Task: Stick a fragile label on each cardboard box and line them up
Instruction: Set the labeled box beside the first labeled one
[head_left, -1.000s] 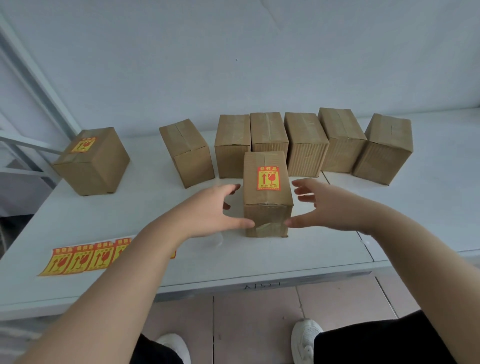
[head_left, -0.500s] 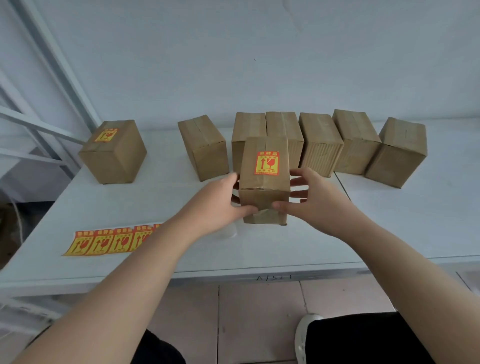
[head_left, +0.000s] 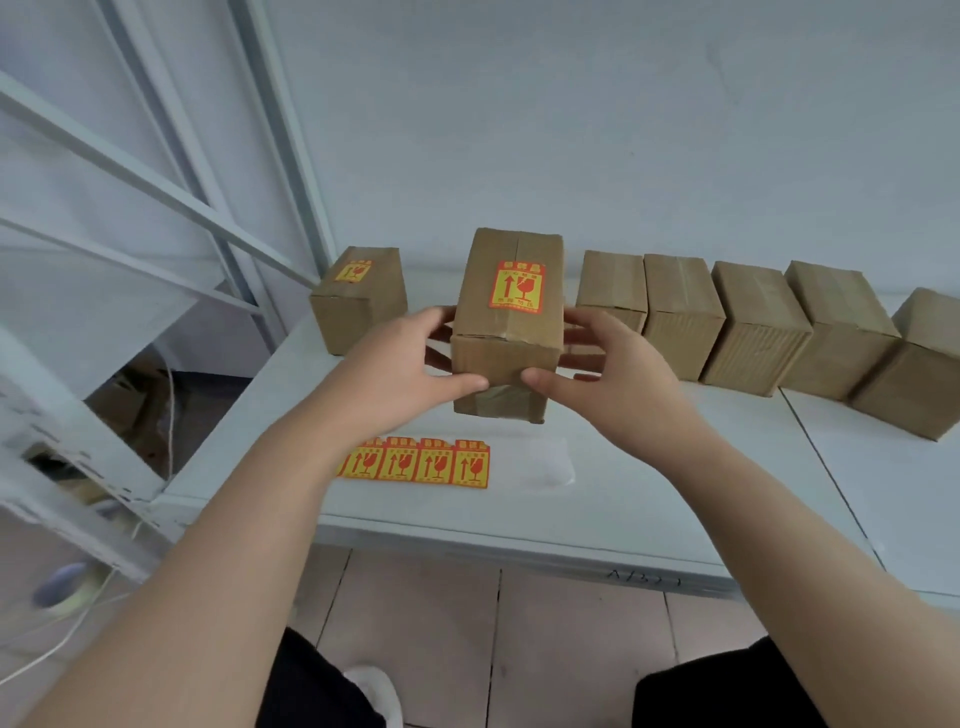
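A cardboard box (head_left: 511, 358) with a red-and-yellow fragile label (head_left: 516, 287) on its top is lifted above the white table (head_left: 649, 499). My left hand (head_left: 400, 364) grips its left side and my right hand (head_left: 602, 369) grips its right side, thumbs on the near face. Another labelled box (head_left: 358, 301) stands at the table's far left corner. Several unlabelled boxes (head_left: 753, 327) stand in a row at the back right. A strip of fragile labels (head_left: 415, 462) lies on the table under the held box.
White metal frame bars (head_left: 171, 197) rise at the left, beside the table's left edge. A white wall stands behind the boxes. A seam between two tabletops (head_left: 831, 467) runs at the right. A tape roll (head_left: 62, 587) and a cable lie low at the left.
Both hands closed on the labelled box and lifted it off the table, carrying it leftward toward the labelled box at the far left. The view has swung left.
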